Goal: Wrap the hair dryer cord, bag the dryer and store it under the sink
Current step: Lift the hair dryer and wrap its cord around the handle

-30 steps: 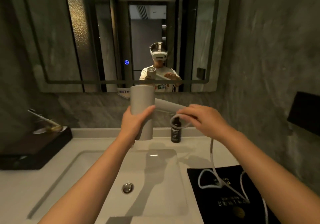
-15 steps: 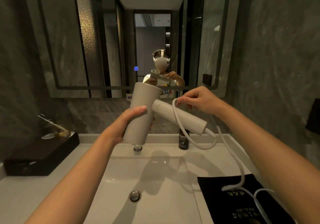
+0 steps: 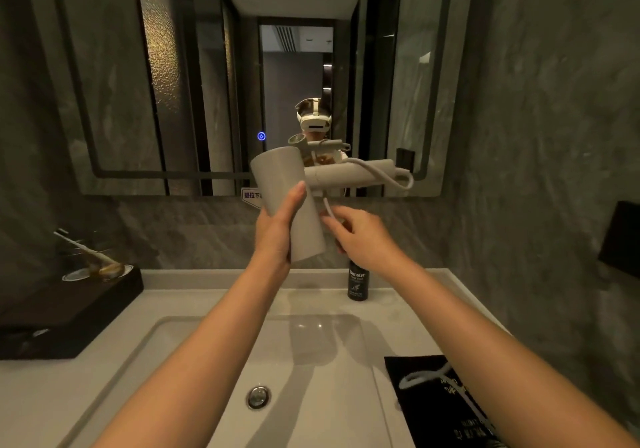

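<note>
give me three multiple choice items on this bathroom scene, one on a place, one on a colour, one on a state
1. Where does the dark bottle stand?
A. in the basin
B. on the counter behind the basin
C. on the black bag

2. What colour is the hair dryer?
A. pale grey
B. red
C. black

3. What is the cord doing?
A. still plugged into the wall
B. partly looped over the handle
C. fully inside the bag

B: it stands at the back wall.
A: its barrel is pale grey.
B: one loop crosses the handle, the rest trails to the black bag.

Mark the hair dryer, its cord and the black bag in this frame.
hair dryer (image 3: 291, 205): head view, on the barrel above the left hand.
cord (image 3: 375, 169): head view, loop crossing the handle.
black bag (image 3: 433, 409): head view, flat fabric on the counter.
</note>
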`<state>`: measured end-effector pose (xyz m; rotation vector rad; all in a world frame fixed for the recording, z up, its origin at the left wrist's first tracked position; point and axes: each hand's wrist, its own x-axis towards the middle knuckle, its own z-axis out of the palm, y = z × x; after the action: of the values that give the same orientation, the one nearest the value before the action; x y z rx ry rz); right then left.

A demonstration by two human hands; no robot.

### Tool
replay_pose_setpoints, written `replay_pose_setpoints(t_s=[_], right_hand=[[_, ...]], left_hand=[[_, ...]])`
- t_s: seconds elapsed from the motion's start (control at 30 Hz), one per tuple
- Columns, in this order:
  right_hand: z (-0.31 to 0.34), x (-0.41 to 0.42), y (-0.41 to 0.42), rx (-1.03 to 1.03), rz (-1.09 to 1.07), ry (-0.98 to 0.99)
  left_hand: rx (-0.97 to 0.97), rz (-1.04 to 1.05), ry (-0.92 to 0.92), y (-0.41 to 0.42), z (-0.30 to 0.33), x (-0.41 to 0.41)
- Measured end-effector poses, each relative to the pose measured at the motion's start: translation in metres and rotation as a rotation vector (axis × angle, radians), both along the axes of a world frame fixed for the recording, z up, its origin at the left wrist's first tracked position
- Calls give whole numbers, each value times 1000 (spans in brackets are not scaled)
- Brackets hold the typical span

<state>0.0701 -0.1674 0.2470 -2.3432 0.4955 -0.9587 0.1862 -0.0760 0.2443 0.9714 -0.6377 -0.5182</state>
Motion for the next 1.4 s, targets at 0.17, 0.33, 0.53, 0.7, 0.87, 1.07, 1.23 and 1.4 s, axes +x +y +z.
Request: replay_pose_setpoints(t_s=[0.17, 0.33, 0.53, 0.7, 0.87, 1.07, 1.23, 1.4], right_hand=[[14, -34, 17, -121, 85, 279], [49, -84, 15, -193, 138, 227], [82, -85, -20, -190, 74, -175], [77, -61, -49, -115, 9, -298], [50, -49, -56, -21, -12, -161], [-16, -37, -30, 291, 58, -88], [-31, -27, 2, 116, 116, 76], [-6, -48, 17, -58, 83, 257]], left_hand=[[22, 340, -228, -9, 0, 14], [217, 525, -528, 0, -6, 50], [381, 212, -788, 26, -5, 57], [383, -126, -791, 48, -1, 40], [310, -342, -636, 61, 4, 32], [113, -198, -334, 49, 14, 12], [54, 30, -118, 28, 5, 1], [163, 354, -314, 17, -8, 11]])
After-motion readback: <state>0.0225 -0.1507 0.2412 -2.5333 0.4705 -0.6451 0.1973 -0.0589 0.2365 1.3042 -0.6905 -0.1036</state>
